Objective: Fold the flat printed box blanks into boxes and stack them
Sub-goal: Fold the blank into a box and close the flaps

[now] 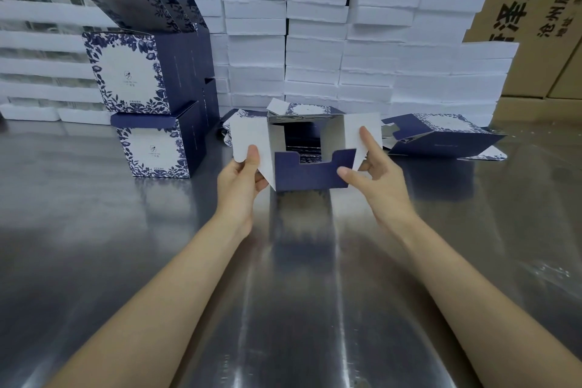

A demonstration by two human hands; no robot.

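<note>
Box blank (311,172), opened into a square tube, is held over the steel surface (283,277). Its open end faces the person, and its axis runs away toward the flat blanks (441,132). Left grip (239,179) pinches the left white flap; right grip (378,179) pinches the navy front flap, with its forefinger on the right flap.

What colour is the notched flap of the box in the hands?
The notched flap of the box is plain dark navy; head view.
</note>
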